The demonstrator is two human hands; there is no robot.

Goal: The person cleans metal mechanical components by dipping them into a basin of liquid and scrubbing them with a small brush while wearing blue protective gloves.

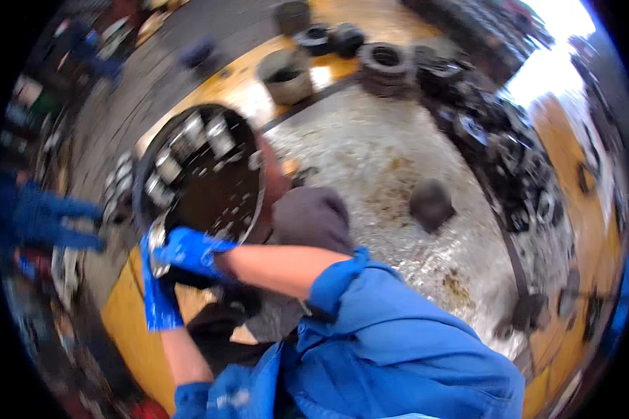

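Observation:
Both hands wear blue rubber gloves and meet at the near left rim of a round tub point(261, 181) of dark, murky liquid. Between them is a silvery metal cylinder point(158, 244), its shape partly covered by the gloves and blurred. My left hand point(159, 297) closes around it from the left and below. From the right, my right hand point(194, 253) reaches across and grips the same piece. Inside the tub, several similar metal cylinders point(220, 137) stand along the far and left wall, wet and shiny.
Left of the tub, more metal cylinders point(122, 181) are stacked. A wet metal sheet point(370, 133) lies to the right, with a dark round object point(431, 204) on it. Beyond stand a bucket point(285, 77) and stacked rings point(384, 70); dark metal parts point(503, 153) heap at right. Someone in blue point(49, 213) is at left.

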